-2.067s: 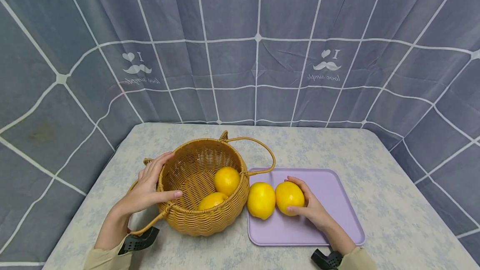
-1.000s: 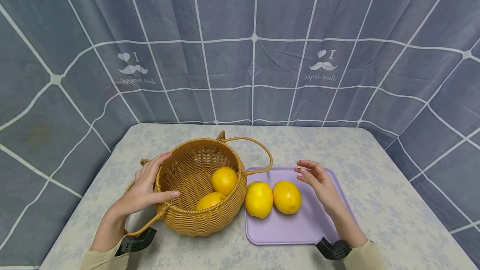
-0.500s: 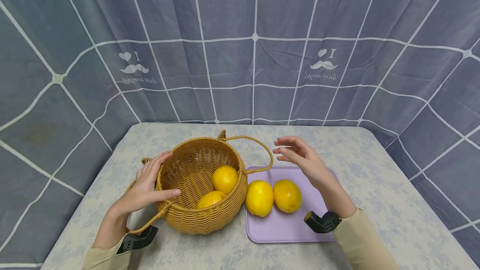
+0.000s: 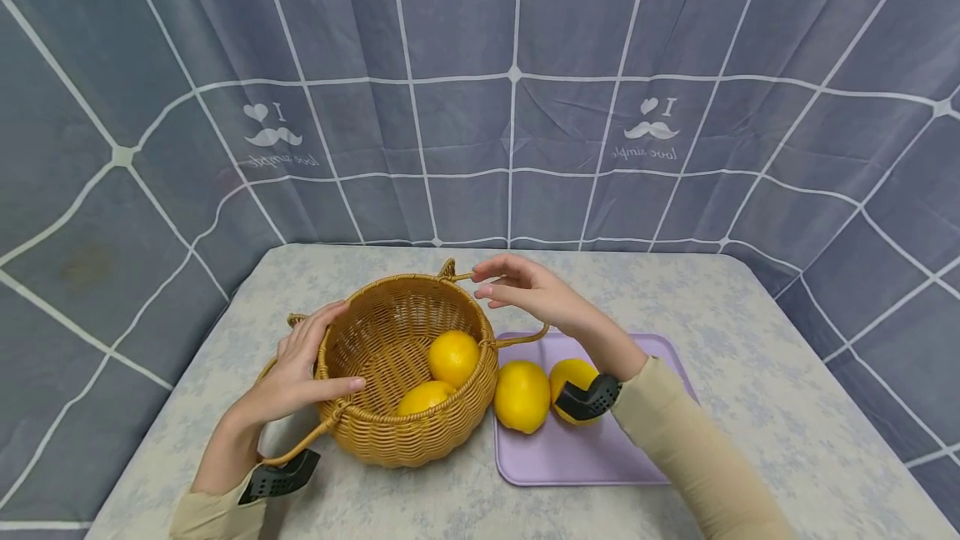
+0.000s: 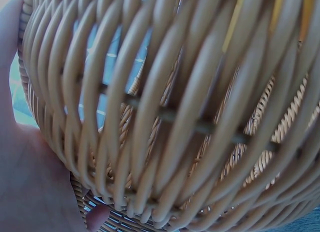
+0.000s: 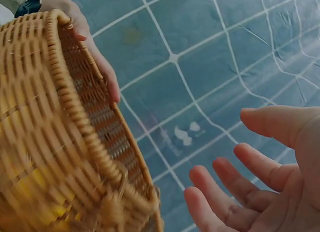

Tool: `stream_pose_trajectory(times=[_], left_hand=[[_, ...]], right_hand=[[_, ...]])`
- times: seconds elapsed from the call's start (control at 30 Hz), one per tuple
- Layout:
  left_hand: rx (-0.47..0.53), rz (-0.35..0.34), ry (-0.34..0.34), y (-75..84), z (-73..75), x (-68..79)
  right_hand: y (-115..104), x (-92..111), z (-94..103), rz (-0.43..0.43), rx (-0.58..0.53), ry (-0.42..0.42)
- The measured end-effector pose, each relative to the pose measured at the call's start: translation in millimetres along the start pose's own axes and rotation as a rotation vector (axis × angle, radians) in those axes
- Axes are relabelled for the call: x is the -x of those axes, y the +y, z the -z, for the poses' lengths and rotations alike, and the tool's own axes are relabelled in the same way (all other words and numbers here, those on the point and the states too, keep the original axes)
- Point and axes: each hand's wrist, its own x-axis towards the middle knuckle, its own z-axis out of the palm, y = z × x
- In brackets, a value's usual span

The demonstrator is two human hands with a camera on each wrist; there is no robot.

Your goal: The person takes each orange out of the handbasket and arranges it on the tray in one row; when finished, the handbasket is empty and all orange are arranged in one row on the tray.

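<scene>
Seemingly halfway, two lemons (image 4: pixel 522 397) sit toward the tray's (image 4: pixel 570 461) left edge and two in the wicker basket (image 4: pixel 408 444), the left hand (image 4: pixel 296 377) gripping its rim, the right hand (image 4: pixel 540 294) loosely spread, empty.

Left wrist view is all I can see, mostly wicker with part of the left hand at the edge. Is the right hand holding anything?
Observer: No, the right wrist view shows the right hand with nothing in it.

Operator: I get slivers of yellow through the weave. What's in the basket?

Observer: Looking down from the head view, two lemons show inside the basket: one by its right wall and another nearer the person.

Operator: Any lemons outside it?

Observer: Yes, two more, one beside the other, on a purple tray to the basket's right.
</scene>
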Motion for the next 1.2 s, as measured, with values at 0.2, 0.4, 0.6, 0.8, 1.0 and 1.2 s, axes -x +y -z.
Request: stream_pose_trajectory(times=[0.2,0.4,0.6,0.8,1.0,1.2], left_hand=[[-0.012,-0.014,0.011,0.2,0.7,0.9],[-0.016,-0.013,0.011,-0.3,0.8,0.6],[-0.007,0.004,0.004,-0.5,-0.2,0.9],[-0.007,0.01,0.002,0.1,-0.6,0.3],[-0.001,0.011,0.004,0.0,-0.1,0.5],[-0.004,0.015,0.007,-1.0,-0.1,1.4]], right_hand=[[-12.3,-27.4,-10.6,-0.018,0.032,-0.093],[-22.4,-52.3,-21.5,-0.055,0.106,-0.223],[-24.5,-75.5,-31.6,-0.064,0.114,-0.416],[-21.0,-93.7,-38.6,-0.084,0.143,-0.571],[-6.9,-107.8,-45.5,-0.129,0.092,-0.655],[6.5,-117.5,-53.4,-0.156,0.009,-0.701]])
